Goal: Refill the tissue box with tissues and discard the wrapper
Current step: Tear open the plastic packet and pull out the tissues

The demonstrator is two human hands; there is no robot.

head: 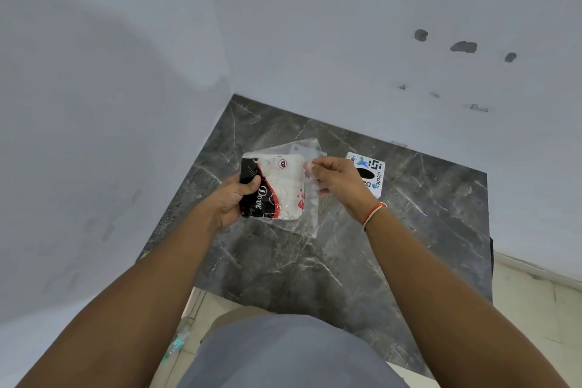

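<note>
A pack of tissues [283, 187] in a black, red and cream "Dove" wrapper is held above the dark marble table [346, 261]. My left hand [234, 198] grips its black left end, thumb on top. My right hand [338, 179] pinches the clear plastic end of the wrapper [307, 151] at the pack's right side, where the film sticks out past the tissues. A white tissue box [376, 172] with a black oval slot and coloured logos stands on the table just right of my right hand, partly hidden by it.
The table sits in a corner, with white walls close on the left and behind. Its front and right edges drop to a pale tiled floor [535, 309]. A bit of plastic litter [178, 340] lies on the floor by my left arm.
</note>
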